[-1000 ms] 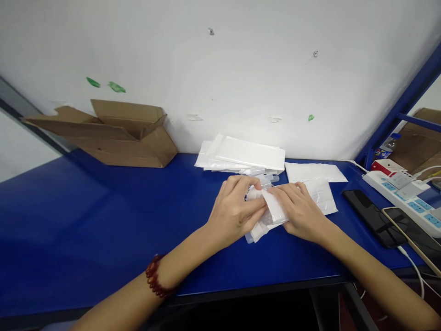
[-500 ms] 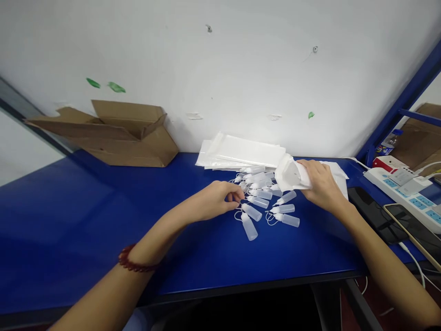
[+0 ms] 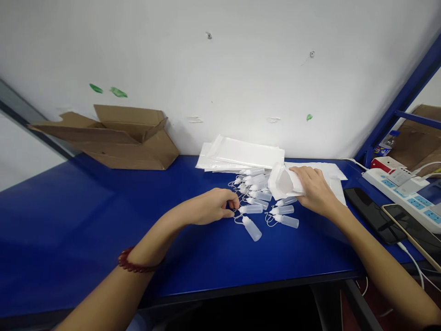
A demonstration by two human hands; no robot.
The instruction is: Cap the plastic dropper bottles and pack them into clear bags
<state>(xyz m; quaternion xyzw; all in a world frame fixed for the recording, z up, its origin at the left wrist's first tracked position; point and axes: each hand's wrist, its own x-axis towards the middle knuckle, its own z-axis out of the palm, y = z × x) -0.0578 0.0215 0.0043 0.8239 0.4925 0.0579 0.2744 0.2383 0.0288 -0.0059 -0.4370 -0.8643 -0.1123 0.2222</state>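
Note:
My left hand (image 3: 215,206) is closed in a pinch at the nozzle end of a small translucent squeeze bottle (image 3: 252,209) lying on the blue table. Just in front of it lies another such bottle (image 3: 252,229) with its thin cap cord. My right hand (image 3: 315,187) grips a white mailing envelope (image 3: 283,182), whose gaping mouth faces left over the bottles. Several more bottles (image 3: 259,183) are heaped beyond my left fingers, partly covered by the envelope. A few (image 3: 287,221) lie apart on the right. My fingertips partly hide the pinched nozzle.
Flat white envelopes (image 3: 246,151) are stacked against the wall, and more (image 3: 336,172) lie behind my right hand. An opened cardboard box (image 3: 138,149) stands at back left. On the right are two phones (image 3: 374,215), a power strip (image 3: 409,196) and white cables.
The envelope in my right hand has moved left and slightly down, over the bottles. The bottle at my left fingers has turned to lie level, and the nearest bottle has shifted slightly.

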